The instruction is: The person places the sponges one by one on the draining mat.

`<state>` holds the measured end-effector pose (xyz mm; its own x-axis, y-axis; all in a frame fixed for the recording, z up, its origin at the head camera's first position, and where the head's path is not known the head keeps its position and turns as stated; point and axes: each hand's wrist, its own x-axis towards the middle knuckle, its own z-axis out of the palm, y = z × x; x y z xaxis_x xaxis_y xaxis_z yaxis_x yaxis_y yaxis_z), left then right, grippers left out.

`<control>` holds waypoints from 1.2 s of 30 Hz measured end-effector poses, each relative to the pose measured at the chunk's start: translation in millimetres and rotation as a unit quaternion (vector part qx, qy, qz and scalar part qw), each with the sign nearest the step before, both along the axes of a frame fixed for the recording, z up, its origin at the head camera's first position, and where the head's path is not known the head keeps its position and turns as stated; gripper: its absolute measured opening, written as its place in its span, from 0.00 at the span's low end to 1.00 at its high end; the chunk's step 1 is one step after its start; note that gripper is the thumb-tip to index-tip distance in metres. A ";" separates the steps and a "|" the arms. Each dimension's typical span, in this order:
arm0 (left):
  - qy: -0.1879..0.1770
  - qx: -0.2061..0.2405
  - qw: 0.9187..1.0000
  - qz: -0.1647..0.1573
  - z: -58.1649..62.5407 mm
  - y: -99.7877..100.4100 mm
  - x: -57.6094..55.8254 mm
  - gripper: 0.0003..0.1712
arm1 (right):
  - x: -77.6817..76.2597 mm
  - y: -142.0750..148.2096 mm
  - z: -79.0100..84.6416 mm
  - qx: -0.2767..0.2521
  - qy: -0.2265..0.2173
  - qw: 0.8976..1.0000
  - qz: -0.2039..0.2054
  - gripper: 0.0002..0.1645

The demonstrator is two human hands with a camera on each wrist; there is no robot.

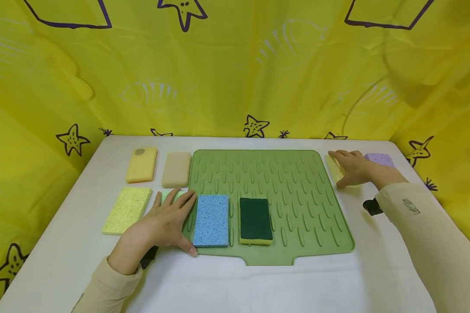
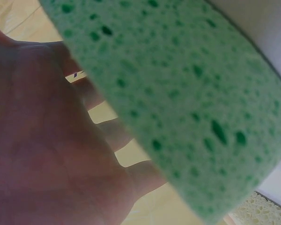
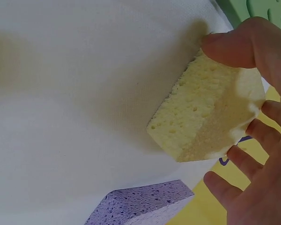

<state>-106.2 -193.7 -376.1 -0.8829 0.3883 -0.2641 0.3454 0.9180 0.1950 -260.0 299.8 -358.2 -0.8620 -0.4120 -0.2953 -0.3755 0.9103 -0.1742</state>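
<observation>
While the left hand (image 1: 165, 221) spreads over a porous mint-green sponge (image 2: 178, 103) at the left edge of a ridged green mat (image 1: 293, 178), the right hand (image 1: 354, 168) spans a pitted pale-yellow sponge (image 3: 192, 112) beside the opposite edge, its pinch unclear; small lettering marks the beige sleeve (image 1: 427, 234).

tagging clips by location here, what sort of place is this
Probably a makeshift tabletop filming or practice setup, though the pictures can't confirm it. A yellow sea-creature-print curtain surrounds the back and sides of a white table, where sponges are laid out on and around a green mat.
</observation>
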 end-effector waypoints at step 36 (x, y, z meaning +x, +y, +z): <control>0.009 -0.007 1.000 -0.005 -0.4 0.4 -0.1 0.81 | 22.3 4.0 19.2 -0.002 0.084 0.996 0.020 0.62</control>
<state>-106.2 -193.3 -376.4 -0.8834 0.3941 -0.2535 0.3585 0.9168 0.1759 -237.8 303.8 -339.0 -0.8816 -0.4486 -0.1467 -0.4363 0.8932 -0.1088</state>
